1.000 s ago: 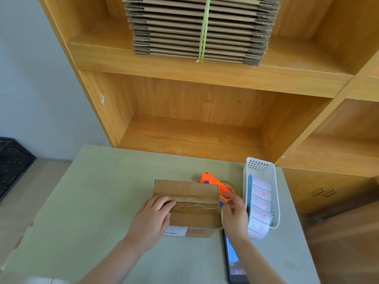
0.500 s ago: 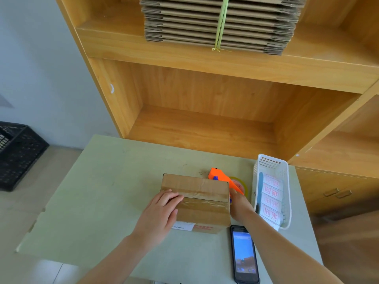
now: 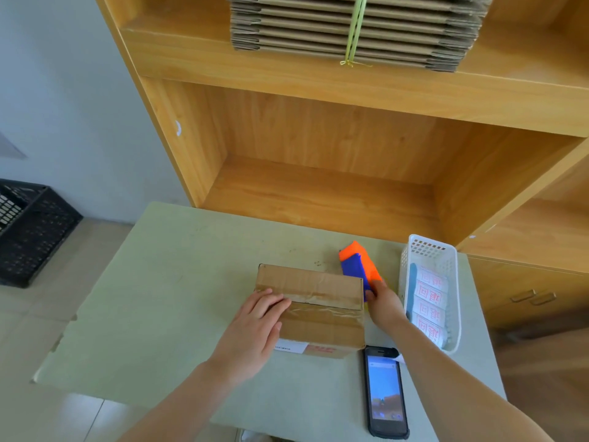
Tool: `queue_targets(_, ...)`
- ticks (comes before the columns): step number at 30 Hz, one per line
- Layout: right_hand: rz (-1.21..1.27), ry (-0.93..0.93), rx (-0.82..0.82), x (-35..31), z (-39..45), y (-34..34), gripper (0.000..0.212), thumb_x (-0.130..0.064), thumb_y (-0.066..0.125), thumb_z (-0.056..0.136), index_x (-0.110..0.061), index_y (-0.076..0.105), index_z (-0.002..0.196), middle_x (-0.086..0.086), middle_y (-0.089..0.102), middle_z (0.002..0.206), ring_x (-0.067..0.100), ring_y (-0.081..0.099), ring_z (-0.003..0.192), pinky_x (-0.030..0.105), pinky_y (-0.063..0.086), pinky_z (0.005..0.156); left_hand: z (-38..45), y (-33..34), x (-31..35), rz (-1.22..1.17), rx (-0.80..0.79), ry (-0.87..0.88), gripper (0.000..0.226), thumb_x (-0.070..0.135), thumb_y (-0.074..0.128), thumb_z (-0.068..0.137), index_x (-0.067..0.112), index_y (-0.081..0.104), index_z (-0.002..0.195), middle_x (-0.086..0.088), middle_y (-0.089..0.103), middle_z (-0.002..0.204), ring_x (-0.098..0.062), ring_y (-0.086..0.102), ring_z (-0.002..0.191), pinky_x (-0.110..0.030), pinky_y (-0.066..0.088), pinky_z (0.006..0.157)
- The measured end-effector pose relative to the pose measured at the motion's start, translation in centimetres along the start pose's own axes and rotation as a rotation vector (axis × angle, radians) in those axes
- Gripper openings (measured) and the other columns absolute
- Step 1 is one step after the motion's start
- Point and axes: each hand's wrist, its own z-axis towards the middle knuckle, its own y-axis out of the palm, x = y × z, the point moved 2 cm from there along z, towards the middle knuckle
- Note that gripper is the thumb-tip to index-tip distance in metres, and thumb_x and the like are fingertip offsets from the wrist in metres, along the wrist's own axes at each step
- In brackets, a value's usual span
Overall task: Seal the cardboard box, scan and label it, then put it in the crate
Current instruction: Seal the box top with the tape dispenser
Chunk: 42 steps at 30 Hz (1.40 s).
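A brown cardboard box (image 3: pixel 322 291) sits on the pale green table (image 3: pixel 178 282), flaps closed, with clear tape along its top seam. My left hand (image 3: pixel 255 327) lies flat on the box's left top and front. My right hand (image 3: pixel 384 303) grips an orange and blue tape dispenser (image 3: pixel 358 266) just behind the box's right edge, lifted and tilted. A black handheld scanner (image 3: pixel 385 398) lies screen-up at the table's front right. A roll of white labels with red print (image 3: pixel 428 307) sits inside a white plastic basket (image 3: pixel 427 247) on the right. A black crate (image 3: pixel 30 237) stands on the floor to the left.
A wooden shelf unit (image 3: pixel 318 199) rises behind the table, its lower bay open. A strapped bundle of flat cardboard sheets (image 3: pixel 353 27) rests on the upper shelf. A wooden cabinet with handles (image 3: pixel 529 296) stands at the right.
My right hand has closed on the tape dispenser and raised it, showing its blue side. My left hand stays on the box. The camera view has pulled back and shifted.
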Motion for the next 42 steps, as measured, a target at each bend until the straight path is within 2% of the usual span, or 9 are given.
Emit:
queue_targets(7, 0.598, 0.124, 0.116, -3.1, -2.7, -5.6, 0.025, -0.010, 0.038, 0.101, -0.014, 0.061, 0.110, 0.005, 0.069, 0.086, 0.018, 0.065, 0.076, 0.023, 0.043, 0.064, 0.0, 0.0, 0.0, -0.034, 0.010, -0.003, 0.043, 0.027, 0.035, 0.099, 0.019, 0.051, 0.138, 0.010, 0.046, 0.135, -0.014, 0.036, 0.134, -0.028, 0.027, 0.113)
queue_targets(11, 0.728, 0.150, 0.251, -4.6, -3.9, -7.4, 0.018, -0.018, 0.037, 0.096, -0.010, 0.053, 0.093, 0.011, 0.054, 0.093, 0.017, 0.045, 0.075, 0.030, 0.033, 0.066, 0.1, 0.0, -0.2, -0.040, 0.007, -0.015, 0.044, 0.028, 0.034, 0.098, 0.021, 0.050, 0.139, 0.010, 0.046, 0.135, -0.012, 0.034, 0.134, -0.025, 0.023, 0.115)
queue_targets(14, 0.846, 0.184, 0.331, -5.4, -4.5, -7.9, 0.031, -0.023, 0.037, 0.097, 0.005, 0.048, 0.107, 0.004, 0.043, 0.089, 0.019, 0.037, 0.077, 0.034, 0.029, 0.070, 0.0, -0.1, -0.2, -0.044, 0.002, -0.017, 0.044, 0.028, 0.035, 0.098, 0.021, 0.051, 0.139, 0.010, 0.046, 0.135, -0.012, 0.033, 0.135, -0.022, 0.021, 0.115)
queue_targets(17, 0.902, 0.147, 0.278, -7.2, -5.9, -8.2, 0.032, -0.036, 0.045, 0.100, -0.009, 0.057, 0.086, 0.002, 0.050, 0.082, 0.015, 0.045, 0.069, 0.030, 0.034, 0.064, 0.0, -0.1, -0.2, -0.062, 0.008, -0.021, 0.045, 0.029, 0.035, 0.098, 0.020, 0.052, 0.138, 0.010, 0.047, 0.135, -0.011, 0.033, 0.134, -0.021, 0.022, 0.113)
queue_targets(24, 0.729, -0.029, 0.045, -9.0, -8.6, -6.9, 0.041, -0.048, 0.057, 0.095, -0.014, 0.062, 0.071, 0.006, 0.059, 0.065, 0.021, 0.056, 0.063, 0.029, 0.043, 0.062, 0.1, -0.2, -0.1, -0.125, 0.035, -0.023, 0.044, 0.029, 0.036, 0.095, 0.018, 0.054, 0.135, 0.008, 0.048, 0.133, -0.010, 0.036, 0.131, -0.018, 0.024, 0.110)
queue_targets(28, 0.624, -0.110, -0.073, -9.0, -8.9, -6.0, 0.078, -0.066, 0.058, 0.080, 0.012, 0.058, 0.085, 0.012, 0.047, 0.068, 0.022, 0.045, 0.063, 0.031, 0.033, 0.063, 0.2, -0.1, -0.4, -0.180, 0.043, -0.041, 0.046, 0.030, 0.038, 0.093, 0.019, 0.055, 0.135, 0.009, 0.048, 0.133, -0.010, 0.040, 0.128, -0.022, 0.029, 0.109)
queue_targets(37, 0.424, -0.167, -0.110, -9.1, -7.5, -5.4, 0.068, -0.056, 0.052, 0.095, 0.011, 0.056, 0.086, 0.014, 0.048, 0.068, 0.022, 0.048, 0.061, 0.029, 0.037, 0.061, 0.5, -0.6, -0.1, -0.226, -0.005, -0.094, 0.044, 0.026, 0.043, 0.091, 0.024, 0.054, 0.133, 0.014, 0.046, 0.131, -0.003, 0.037, 0.128, -0.015, 0.026, 0.108)
queue_targets(39, 0.388, -0.178, -0.126, -9.3, -7.2, -5.3, 0.068, -0.057, 0.052, 0.094, 0.010, 0.055, 0.083, 0.015, 0.048, 0.067, 0.022, 0.048, 0.060, 0.029, 0.037, 0.060, 0.9, -1.3, 0.2, -0.352, -0.057, -0.152, 0.044, 0.015, 0.047, 0.090, 0.030, 0.056, 0.130, 0.021, 0.047, 0.129, 0.007, 0.035, 0.124, -0.008, 0.024, 0.105)
queue_targets(42, 0.360, -0.177, -0.146, -9.3, -6.9, -5.2, 0.072, -0.061, 0.052, 0.092, 0.010, 0.056, 0.085, 0.015, 0.051, 0.068, 0.024, 0.050, 0.061, 0.030, 0.038, 0.062, 1.9, -3.3, 1.2, -0.761, -0.085, -0.372, 0.046, 0.007, 0.042, 0.088, 0.038, 0.064, 0.113, 0.021, 0.063, 0.117, 0.005, 0.054, 0.112, -0.018, 0.044, 0.094)
